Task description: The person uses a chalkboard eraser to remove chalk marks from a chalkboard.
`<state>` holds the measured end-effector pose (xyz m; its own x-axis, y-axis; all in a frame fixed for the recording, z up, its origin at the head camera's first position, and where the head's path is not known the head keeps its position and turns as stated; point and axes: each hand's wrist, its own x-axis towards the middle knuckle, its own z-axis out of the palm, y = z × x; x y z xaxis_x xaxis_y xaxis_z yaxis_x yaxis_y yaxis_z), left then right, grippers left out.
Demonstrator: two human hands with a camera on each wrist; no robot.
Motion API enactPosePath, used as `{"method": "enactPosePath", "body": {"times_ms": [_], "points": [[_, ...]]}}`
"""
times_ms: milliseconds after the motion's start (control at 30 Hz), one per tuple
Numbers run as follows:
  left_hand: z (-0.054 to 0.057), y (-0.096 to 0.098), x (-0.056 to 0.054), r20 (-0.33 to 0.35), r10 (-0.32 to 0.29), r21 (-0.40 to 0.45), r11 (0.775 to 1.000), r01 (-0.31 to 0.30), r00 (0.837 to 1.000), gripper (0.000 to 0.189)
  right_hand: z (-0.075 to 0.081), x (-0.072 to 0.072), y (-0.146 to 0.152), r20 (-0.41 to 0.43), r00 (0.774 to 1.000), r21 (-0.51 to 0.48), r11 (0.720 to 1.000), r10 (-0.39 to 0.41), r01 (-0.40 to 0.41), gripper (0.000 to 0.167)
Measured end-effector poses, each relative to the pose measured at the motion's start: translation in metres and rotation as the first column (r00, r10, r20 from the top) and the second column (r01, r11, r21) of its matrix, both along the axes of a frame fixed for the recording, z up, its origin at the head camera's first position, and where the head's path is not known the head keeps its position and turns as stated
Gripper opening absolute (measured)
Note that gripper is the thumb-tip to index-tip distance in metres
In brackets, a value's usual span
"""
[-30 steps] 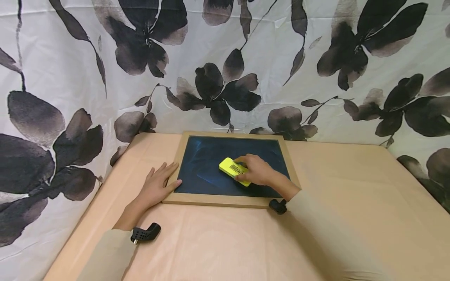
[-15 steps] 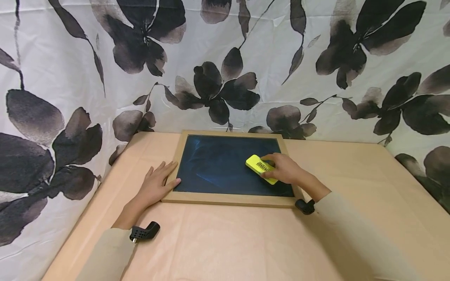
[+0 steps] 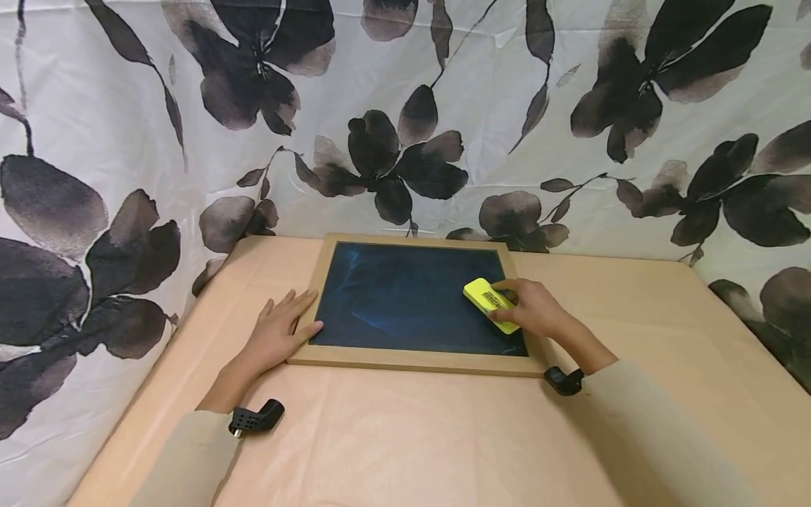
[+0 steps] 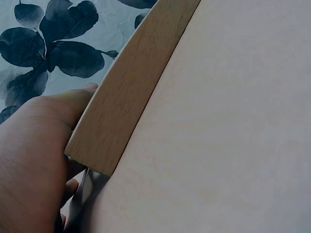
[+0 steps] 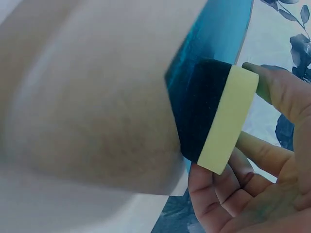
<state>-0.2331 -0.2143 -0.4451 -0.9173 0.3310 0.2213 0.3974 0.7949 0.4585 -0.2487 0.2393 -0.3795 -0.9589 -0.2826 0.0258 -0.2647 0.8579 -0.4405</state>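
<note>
A chalkboard (image 3: 393,289) in a light wooden frame (image 3: 405,359) lies on the table, with faint chalk smears and a thin pale line on its left half. My left hand (image 3: 272,334) rests on the frame's left side, fingers stretched out; the left wrist view shows the frame's wooden edge (image 4: 126,87) beside the thumb. Over the board's right part, my right hand (image 3: 535,308) pinches a yellow chalkboard eraser (image 3: 483,297) with dark print on its back. In the right wrist view, the eraser's dark felt (image 5: 204,107) faces the board, thumb and fingers on opposite sides of the yellow body.
A peach cloth covers the table (image 3: 380,436). White fabric with dark flowers (image 3: 405,162) hangs behind the board and along the sides. Each wrist wears a small black camera, one on the left (image 3: 256,417) and one on the right (image 3: 564,380).
My right hand has slid the eraser rightward across the board, from near the middle to close by the right frame side. The left hand stays in place on the frame.
</note>
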Motion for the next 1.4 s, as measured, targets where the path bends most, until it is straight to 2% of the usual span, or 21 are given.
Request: {"method": "enactPosePath", "body": {"times_ms": [267, 467, 833, 1400], "points": [[-0.001, 0.000, 0.001, -0.004, -0.031, 0.001, 1.000, 0.031, 1.000, 0.065, -0.002, 0.003, -0.003, -0.011, 1.000, -0.014, 1.000, -0.021, 0.020, 0.061], [-0.004, -0.002, 0.002, -0.008, -0.017, 0.005, 1.000, 0.017, 1.000, 0.064, -0.002, 0.002, -0.010, -0.053, 0.999, 0.011, 1.000, -0.011, 0.012, 0.062], [-0.007, 0.001, 0.007, -0.016, -0.008, -0.010, 1.000, 0.007, 1.000, 0.068, -0.003, 0.006, -0.019, -0.032, 0.999, 0.000, 1.000, -0.014, 0.014, 0.062], [-0.004, 0.002, 0.007, -0.020, 0.001, -0.021, 1.000, -0.001, 1.000, 0.069, -0.004, 0.002, -0.094, 0.004, 0.998, -0.032, 0.997, 0.069, -0.069, 0.063]]}}
